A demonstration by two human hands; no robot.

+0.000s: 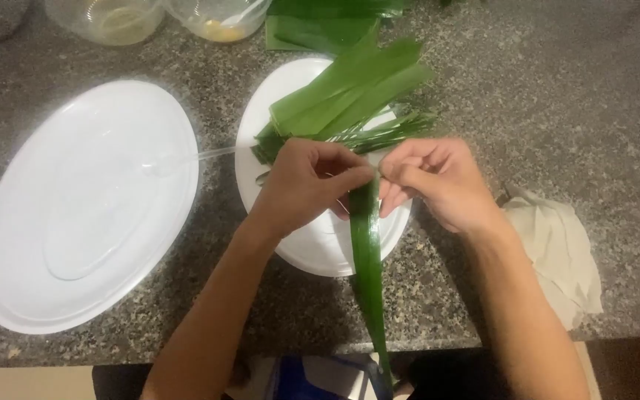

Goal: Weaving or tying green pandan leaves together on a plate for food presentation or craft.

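Large white oval platter [75, 215] far left on granite counter [542, 104], bare. Centre: left hand [307, 181] and right hand [432, 178] both pinching top end of long green leaf strip [367, 259] over smaller white plate [312, 244], strip hanging past counter edge. Cut leaves [346, 92] piled behind, beige cloth [557, 252] right.

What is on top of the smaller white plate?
On the smaller white plate lies a pile of cut green leaves and thin strips. The left hand and right hand cover its middle, pinching one long leaf.
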